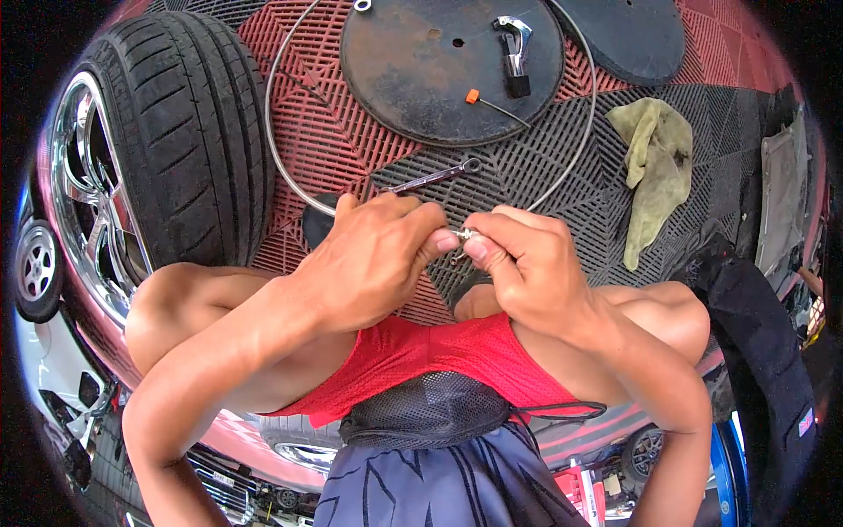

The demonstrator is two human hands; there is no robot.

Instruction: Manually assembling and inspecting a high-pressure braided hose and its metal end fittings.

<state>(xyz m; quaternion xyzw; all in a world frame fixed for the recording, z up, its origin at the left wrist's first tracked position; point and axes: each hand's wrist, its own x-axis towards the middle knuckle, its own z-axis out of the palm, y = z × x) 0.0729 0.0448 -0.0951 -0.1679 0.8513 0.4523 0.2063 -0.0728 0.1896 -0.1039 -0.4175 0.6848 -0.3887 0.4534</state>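
Two hands: left hand (373,259) and right hand (518,263) meeting above the knees, fingertips together, both pinched on one small metal fitting (463,235).
Fitting: silvery, tiny, mostly hidden; exact shape unclear.
One wrench (435,176): on tile floor (562,176), just beyond left hand.
One tyre (189,132): at left.
One rag (654,167): crumpled, at right.
Two dark discs: near disc (413,79), far disc (632,35).

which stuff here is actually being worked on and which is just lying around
In hand:
- small metal fitting, pinched between left hand and right hand
- wire hoop, apparently joined at the fitting

Lying about:
- wrench
- rag
- dark round disc with a chrome tool
- tyre
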